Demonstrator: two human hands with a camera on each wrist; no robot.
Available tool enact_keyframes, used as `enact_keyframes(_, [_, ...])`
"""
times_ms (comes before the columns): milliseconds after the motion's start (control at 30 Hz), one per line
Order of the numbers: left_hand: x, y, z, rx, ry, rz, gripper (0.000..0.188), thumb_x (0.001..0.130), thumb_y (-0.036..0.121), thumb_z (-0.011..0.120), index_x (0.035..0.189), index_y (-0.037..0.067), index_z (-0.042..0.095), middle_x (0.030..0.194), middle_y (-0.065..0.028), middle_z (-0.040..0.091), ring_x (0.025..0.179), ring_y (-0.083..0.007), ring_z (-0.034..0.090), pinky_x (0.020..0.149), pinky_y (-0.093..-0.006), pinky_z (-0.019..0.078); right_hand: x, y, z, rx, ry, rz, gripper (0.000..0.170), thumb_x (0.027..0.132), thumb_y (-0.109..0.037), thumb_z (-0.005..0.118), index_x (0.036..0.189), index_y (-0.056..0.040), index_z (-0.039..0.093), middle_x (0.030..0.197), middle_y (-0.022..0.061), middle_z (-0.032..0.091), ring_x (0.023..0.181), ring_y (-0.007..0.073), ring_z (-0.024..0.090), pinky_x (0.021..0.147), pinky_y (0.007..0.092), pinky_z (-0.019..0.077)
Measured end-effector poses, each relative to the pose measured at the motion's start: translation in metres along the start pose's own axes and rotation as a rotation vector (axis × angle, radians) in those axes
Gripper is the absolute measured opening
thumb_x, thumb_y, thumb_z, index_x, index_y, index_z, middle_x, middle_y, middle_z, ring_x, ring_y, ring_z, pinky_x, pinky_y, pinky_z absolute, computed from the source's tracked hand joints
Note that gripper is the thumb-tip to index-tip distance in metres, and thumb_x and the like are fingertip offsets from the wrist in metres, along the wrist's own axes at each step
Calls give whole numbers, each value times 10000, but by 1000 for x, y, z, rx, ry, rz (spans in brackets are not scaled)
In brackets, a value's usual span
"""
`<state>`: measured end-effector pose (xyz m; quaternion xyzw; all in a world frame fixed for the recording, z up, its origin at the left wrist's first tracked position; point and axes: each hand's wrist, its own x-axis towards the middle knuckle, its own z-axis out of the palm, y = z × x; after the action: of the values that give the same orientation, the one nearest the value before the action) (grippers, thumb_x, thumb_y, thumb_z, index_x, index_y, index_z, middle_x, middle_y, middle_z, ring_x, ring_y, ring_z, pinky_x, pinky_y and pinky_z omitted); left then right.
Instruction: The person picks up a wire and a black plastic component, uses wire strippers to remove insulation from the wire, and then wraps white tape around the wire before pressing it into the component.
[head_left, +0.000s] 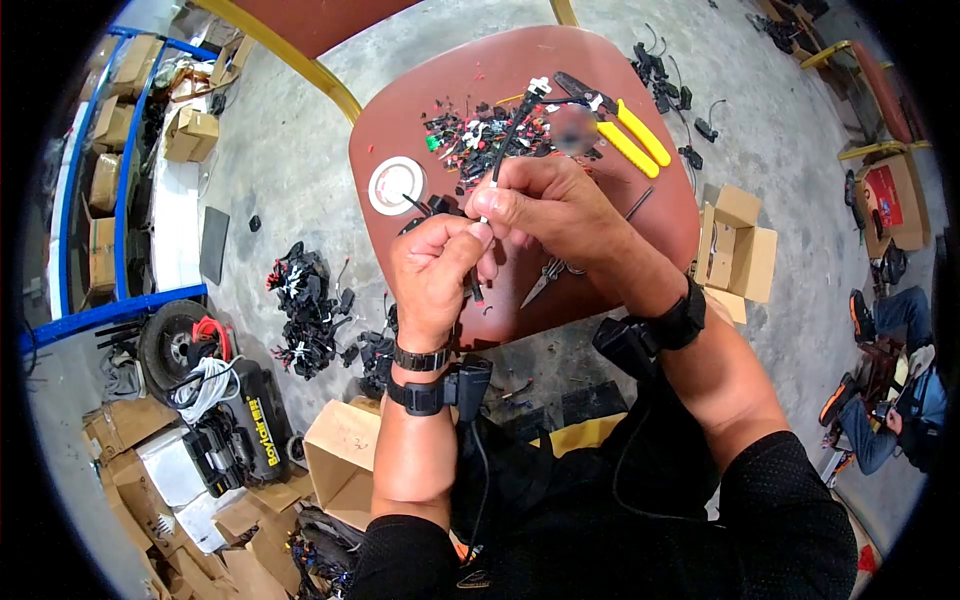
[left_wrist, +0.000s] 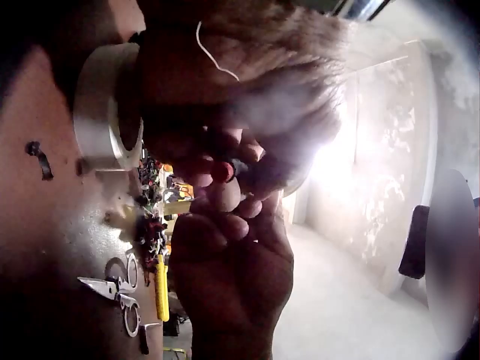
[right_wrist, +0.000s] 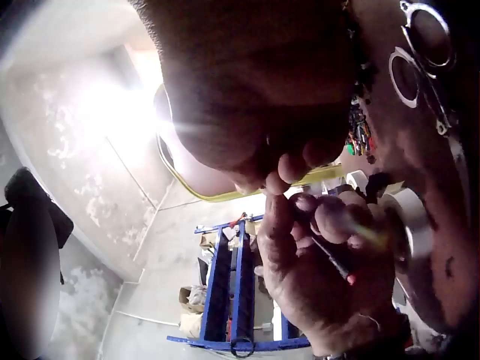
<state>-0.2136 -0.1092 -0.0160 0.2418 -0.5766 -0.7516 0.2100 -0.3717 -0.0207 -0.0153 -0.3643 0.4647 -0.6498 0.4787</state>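
Both hands meet over a red-brown chair seat (head_left: 400, 120), holding a short black cable (head_left: 514, 135) with a white connector (head_left: 539, 87) at its far end. My right hand (head_left: 555, 195) pinches the cable between thumb and fingers. Just below, my left hand (head_left: 435, 270) pinches it near a whitish section; fingers hide much of this stretch. The cable's red tip (right_wrist: 351, 279) shows in the right wrist view beside the left palm. A white tape roll (head_left: 398, 185) lies left of the hands, small scissors (head_left: 545, 280) beneath the right forearm.
A heap of small connectors and scraps (head_left: 480, 145) and yellow-handled pliers (head_left: 632, 140) lie at the seat's far side. Black cable bundles (head_left: 310, 310) and an open cardboard box (head_left: 740, 245) are on the floor. Blue shelving (head_left: 130, 160) stands left; a person (head_left: 905, 390) sits at right.
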Motion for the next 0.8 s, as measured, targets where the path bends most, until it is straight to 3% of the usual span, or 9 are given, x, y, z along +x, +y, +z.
enact_keyframes(300, [1, -1, 1, 32, -18, 69, 100, 929, 75, 619, 916, -10, 669, 754, -56, 670, 621, -87, 579, 563, -224, 461, 0, -11, -13, 145, 145, 140, 214, 955, -219, 631, 958, -19, 706, 739, -1, 637, 594, 51, 544, 530, 194, 438])
enact_keyframes(433, [1, 5, 5, 64, 26, 15, 103, 928, 73, 620, 944, -14, 673, 773, -56, 675, 607, -72, 565, 543, -201, 442, 0, -8, -12, 184, 118, 131, 229, 956, -227, 634, 955, -7, 696, 760, 5, 642, 599, 53, 552, 517, 183, 429])
enact_keyframes(800, [-1, 6, 5, 56, 85, -5, 82, 913, 65, 646, 938, -8, 674, 729, -20, 648, 579, -36, 531, 511, -176, 404, 0, -12, -2, 98, 105, 119, 256, 942, -221, 647, 762, -38, 640, 666, -10, 613, 558, 35, 524, 512, 179, 438])
